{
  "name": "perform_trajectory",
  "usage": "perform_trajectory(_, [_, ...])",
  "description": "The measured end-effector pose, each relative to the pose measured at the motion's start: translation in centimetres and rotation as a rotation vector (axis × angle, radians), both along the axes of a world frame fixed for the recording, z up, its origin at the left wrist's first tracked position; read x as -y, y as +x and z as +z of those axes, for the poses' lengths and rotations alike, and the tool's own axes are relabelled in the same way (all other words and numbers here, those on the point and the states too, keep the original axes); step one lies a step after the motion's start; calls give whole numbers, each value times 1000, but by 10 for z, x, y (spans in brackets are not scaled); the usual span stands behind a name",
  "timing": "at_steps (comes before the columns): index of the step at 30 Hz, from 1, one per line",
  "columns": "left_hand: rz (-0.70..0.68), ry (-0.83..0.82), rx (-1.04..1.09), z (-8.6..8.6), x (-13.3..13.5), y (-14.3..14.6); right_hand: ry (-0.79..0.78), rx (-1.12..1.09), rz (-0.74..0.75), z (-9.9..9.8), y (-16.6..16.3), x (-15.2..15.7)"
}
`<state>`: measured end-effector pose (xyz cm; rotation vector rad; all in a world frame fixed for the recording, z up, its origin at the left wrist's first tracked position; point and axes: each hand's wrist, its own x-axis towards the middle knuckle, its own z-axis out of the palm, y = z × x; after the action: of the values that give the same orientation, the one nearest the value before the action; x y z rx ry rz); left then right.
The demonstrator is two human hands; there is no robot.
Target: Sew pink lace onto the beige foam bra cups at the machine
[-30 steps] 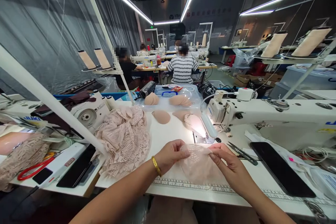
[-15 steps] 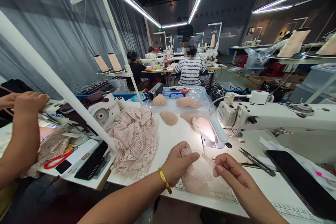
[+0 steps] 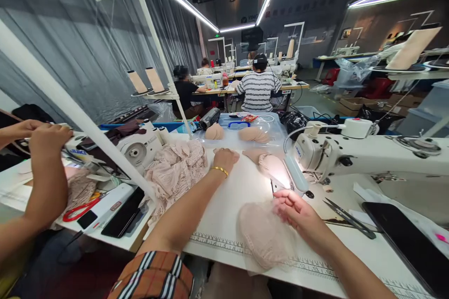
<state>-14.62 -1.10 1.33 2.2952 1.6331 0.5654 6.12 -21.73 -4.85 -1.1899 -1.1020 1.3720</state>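
My left hand (image 3: 225, 160), with a gold bracelet at the wrist, reaches forward over the white table. Its fingers close on a beige bra cup pad (image 3: 236, 156), which the hand mostly covers. Near the table's front edge, a sheer beige lace piece (image 3: 266, 238) lies across the printed ruler. My right hand (image 3: 289, 208) pinches its upper right edge, the fingertips slightly smeared by motion. Another beige cup with lace (image 3: 271, 166) rests under the lamp, beside the sewing machine (image 3: 312, 149).
Crumpled lace fabric (image 3: 177, 163) is heaped at left. Stacked cup pads (image 3: 253, 134) sit on a clear plastic box (image 3: 277, 124). At right lie thread snips (image 3: 349, 217) and a black phone (image 3: 403, 243). A co-worker's arm (image 3: 49, 173) is at far left, past a white pole (image 3: 80, 117).
My left hand has left the lace piece and moved forward to the cup pad. The lace piece now lies flatter on the table, its edge still at my right hand.
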Motion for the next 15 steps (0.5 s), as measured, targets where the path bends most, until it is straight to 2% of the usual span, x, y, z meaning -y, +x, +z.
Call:
perform_trajectory(4, [6, 63, 210, 6, 4, -7, -18, -12, -26, 2, 1, 0])
perform_trajectory(8, [-2, 54, 470, 15, 42, -23, 0, -23, -47, 1, 2, -1])
perform_trajectory(10, [-55, -61, 578, 16, 73, -27, 17, -35, -63, 1, 2, -1])
perform_trajectory(13, [-128, -419, 872, 9, 119, -28, 54, -35, -85, 2, 1, 1])
perform_trajectory(15, [-131, -584, 996, 3, 139, -27, 82, -12, -93, 4, -1, 2])
